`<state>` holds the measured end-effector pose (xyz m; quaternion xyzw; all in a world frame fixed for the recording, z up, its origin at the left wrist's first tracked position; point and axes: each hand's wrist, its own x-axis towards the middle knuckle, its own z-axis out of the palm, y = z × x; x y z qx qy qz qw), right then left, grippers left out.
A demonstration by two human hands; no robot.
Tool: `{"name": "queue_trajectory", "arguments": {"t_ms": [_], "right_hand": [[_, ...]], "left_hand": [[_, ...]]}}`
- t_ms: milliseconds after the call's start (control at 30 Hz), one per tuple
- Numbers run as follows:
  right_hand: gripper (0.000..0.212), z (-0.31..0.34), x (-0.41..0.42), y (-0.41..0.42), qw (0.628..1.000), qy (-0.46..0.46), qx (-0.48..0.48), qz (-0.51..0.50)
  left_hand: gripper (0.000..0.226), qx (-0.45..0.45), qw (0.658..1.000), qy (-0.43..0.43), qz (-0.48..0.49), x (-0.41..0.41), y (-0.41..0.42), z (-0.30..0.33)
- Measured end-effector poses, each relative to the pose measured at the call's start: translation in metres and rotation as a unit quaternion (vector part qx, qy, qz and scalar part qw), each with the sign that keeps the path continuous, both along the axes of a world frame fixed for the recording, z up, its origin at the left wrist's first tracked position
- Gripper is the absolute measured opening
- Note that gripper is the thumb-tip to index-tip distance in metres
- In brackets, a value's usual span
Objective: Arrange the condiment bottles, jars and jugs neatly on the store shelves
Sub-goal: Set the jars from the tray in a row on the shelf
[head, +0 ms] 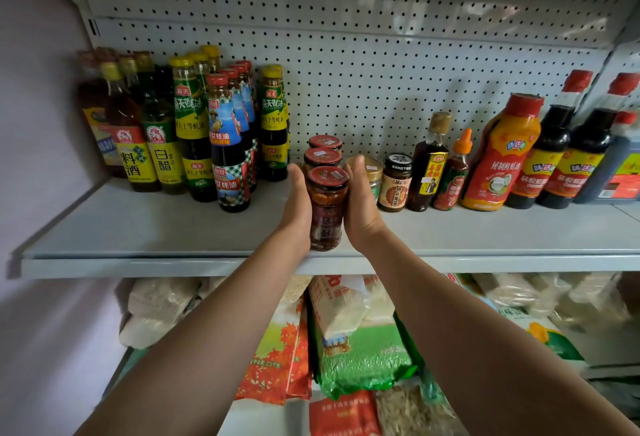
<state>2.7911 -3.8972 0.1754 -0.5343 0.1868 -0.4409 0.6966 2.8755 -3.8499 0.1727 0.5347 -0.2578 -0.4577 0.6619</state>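
**Both palms flank a row of chili jars on the shelf**

While both bare arms reach up from below, the left hand and the right hand stand flat and upright on either side of a file of red-lidded jars on the grey shelf. Fingers of each hand are stretched straight toward the pegboard back panel, not curled round anything; the palms press or nearly press against the front jar, which stands upright close to the shelf's front edge. Behind it, in line, stand the second jar and the third jar, each showing mainly its lid.

Just beside the right hand a gold-lidded jar is partly hidden, and next to that stands a black-lidded jar with a brown label. Further right come a slim dark bottle, a small orange-nozzled bottle, a large orange squeeze bottle and dark red-capped bottles.

Well to the left, a tight group of tall sauce bottles is set against the back panel. On the lower shelf lie bagged dry goods.
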Motion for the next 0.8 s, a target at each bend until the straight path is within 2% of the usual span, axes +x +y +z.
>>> {"name": "queue_trajectory", "arguments": {"t_ms": [200,500,700,800], "right_hand": [[0.069,0.004,0.005,-0.004,1.000,-0.006,0.028,0.003],[0.075,-0.004,0.013,-0.017,0.998,-0.018,0.052,0.020],[0.077,-0.006,0.020,-0.021,0.998,-0.010,0.062,0.032],[0.076,-0.005,0.023,-0.020,0.998,-0.004,0.064,0.027]], "left_hand": [[0.075,-0.013,1.000,0.024,-0.005,0.007,-0.012,-0.001],[0.071,-0.047,0.996,0.053,-0.044,0.014,-0.020,-0.004],[0.066,-0.087,0.991,0.058,-0.082,0.020,-0.023,-0.002],[0.062,-0.076,0.994,0.025,-0.079,0.024,-0.023,-0.001]]}}
